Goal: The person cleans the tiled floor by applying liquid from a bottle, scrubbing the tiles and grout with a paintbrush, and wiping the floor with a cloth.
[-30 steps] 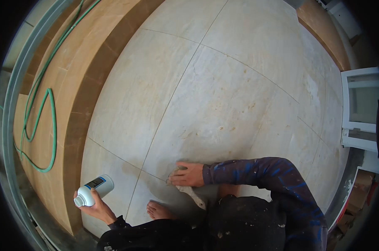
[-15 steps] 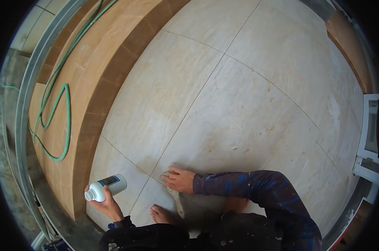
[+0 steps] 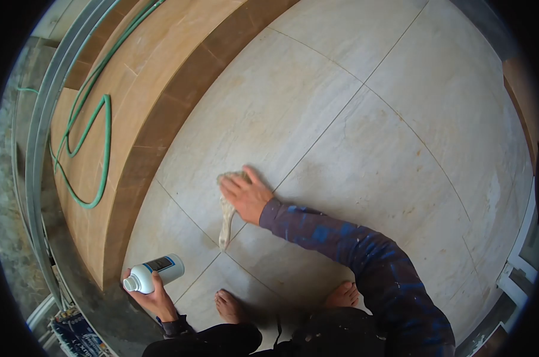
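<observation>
A white bottle [image 3: 169, 269] with a dark label lies tilted in my left hand [image 3: 154, 299], its neck pointing left and its mouth uncapped. My fingers wrap round its lower side. Over the pale floor tiles [image 3: 305, 113], my right hand [image 3: 247, 195] grips the head of a worn, whitish brush [image 3: 226, 223] whose handle points down toward my feet. The fingers cover part of the brush head, and its bristles are mostly hidden.
A brown tiled step [image 3: 156, 107] curves along the left, with a looped green hose [image 3: 107, 149] on it. Metal rails [image 3: 34, 154] run beyond it. My bare feet [image 3: 229, 306] stand on the tiles. A white frame [image 3: 517, 265] is at the right edge.
My right hand has moved forward with the brush, whose handle now points more straight down. My left hand still holds the bottle. The view has shifted and turned.
</observation>
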Tool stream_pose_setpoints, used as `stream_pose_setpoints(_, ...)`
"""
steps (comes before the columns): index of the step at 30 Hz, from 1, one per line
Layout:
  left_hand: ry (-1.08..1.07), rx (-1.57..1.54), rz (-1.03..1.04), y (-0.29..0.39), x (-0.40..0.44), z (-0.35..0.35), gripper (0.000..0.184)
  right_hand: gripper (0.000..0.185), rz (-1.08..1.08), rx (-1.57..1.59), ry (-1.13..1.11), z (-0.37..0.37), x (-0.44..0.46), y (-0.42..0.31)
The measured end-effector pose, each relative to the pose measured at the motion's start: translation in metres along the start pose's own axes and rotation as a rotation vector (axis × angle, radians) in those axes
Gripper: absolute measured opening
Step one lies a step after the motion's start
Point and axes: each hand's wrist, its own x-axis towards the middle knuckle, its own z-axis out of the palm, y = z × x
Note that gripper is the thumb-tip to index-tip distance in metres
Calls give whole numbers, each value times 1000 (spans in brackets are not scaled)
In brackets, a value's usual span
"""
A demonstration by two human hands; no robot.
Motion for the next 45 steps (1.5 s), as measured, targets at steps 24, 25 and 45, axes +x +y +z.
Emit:
stream_pose_setpoints(24, -7, -2, -13, -13, 9, -8, 64, 42, 30, -104, 119, -4, 138, 140)
stream_pose_setpoints(25, -3, -19, -10, -17, 9, -8, 65, 45, 248, -189, 170, -33, 144, 203)
stream_pose_setpoints(45, -59, -16, 35, -26, 5, -16, 72, 51, 684, -248, 299, -167, -11, 300)
